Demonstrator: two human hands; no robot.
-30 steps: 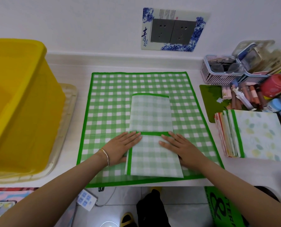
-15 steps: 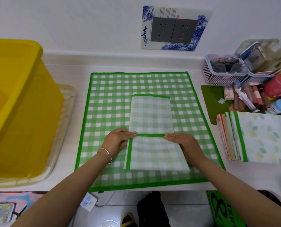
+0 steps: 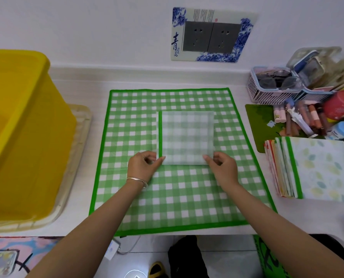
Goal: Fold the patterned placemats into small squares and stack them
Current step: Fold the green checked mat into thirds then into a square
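A pale green checked placemat (image 3: 187, 137), folded into a small square with a green border down its left side, lies on a larger flat green checked placemat (image 3: 127, 121). My left hand (image 3: 144, 164) pinches the square's near left corner. My right hand (image 3: 221, 165) pinches its near right corner. A stack of folded placemats (image 3: 317, 167), topped by a leaf-patterned one, sits to the right.
A large yellow plastic bin (image 3: 22, 137) stands on a beige tray (image 3: 75, 167) at the left. A pink basket (image 3: 271, 91), tubes, jars and a dark green mat (image 3: 261, 125) crowd the back right. The table's front edge runs just below the large placemat.
The long folded strip has been folded in half away from me into a small square. Both hands moved from pressing it flat to pinching its near corners.
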